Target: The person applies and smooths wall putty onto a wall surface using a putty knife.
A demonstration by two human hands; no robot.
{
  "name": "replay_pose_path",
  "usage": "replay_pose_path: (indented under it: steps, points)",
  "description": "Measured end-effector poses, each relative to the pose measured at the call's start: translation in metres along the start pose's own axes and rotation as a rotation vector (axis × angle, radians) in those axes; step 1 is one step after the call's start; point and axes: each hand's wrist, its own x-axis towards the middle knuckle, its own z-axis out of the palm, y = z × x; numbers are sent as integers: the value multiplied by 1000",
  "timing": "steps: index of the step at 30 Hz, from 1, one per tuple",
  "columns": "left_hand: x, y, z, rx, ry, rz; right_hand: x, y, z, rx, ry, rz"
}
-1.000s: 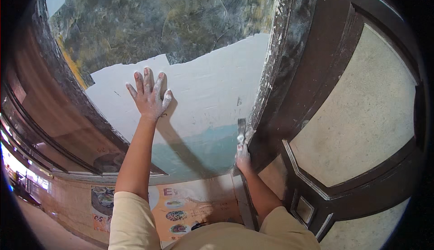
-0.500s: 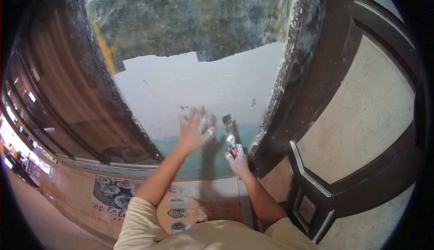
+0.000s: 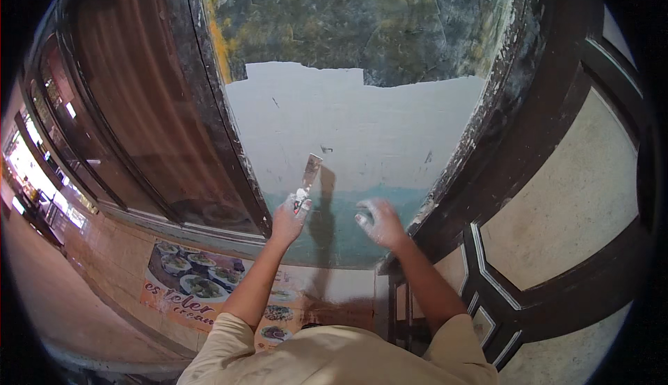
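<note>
A putty knife (image 3: 312, 171) with a flat metal blade points upward in front of the wall, its neck and handle smeared with white. My left hand (image 3: 287, 222) is wrapped round its handle, fingers dusted white. To the right, my right hand (image 3: 382, 225) is slightly blurred and holds nothing; its fingers are apart and loosely bent. Behind both hands rises a wall panel: smooth white filler (image 3: 334, 117) covers its middle, with a few small dark marks. A blue-green painted strip (image 3: 348, 246) lies below, and a rough, mottled dark surface (image 3: 313, 27) above.
Dark wooden frames flank the panel, the right one (image 3: 480, 117) flecked with white. A brown curtained window (image 3: 139, 107) stands left, a dark door with pale panels (image 3: 563, 197) right. A printed food banner (image 3: 202, 284) lies on the floor below.
The putty knife has passed from my right hand to my left. My right hand has let go and opened. The view has shifted, so the panel sits further right.
</note>
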Motion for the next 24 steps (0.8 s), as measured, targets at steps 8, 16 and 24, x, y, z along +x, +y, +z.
replay_pose_path:
  steps: [8,16,24]
  points:
    - [65,-15,-30,77,366,388,150,-49,-142,-614,597,-382]
    - [96,-56,16,-332,30,16,197,-24,-141,-770,680,-287]
    - [94,14,26,-428,62,-37,194,-8,-141,-788,647,-234]
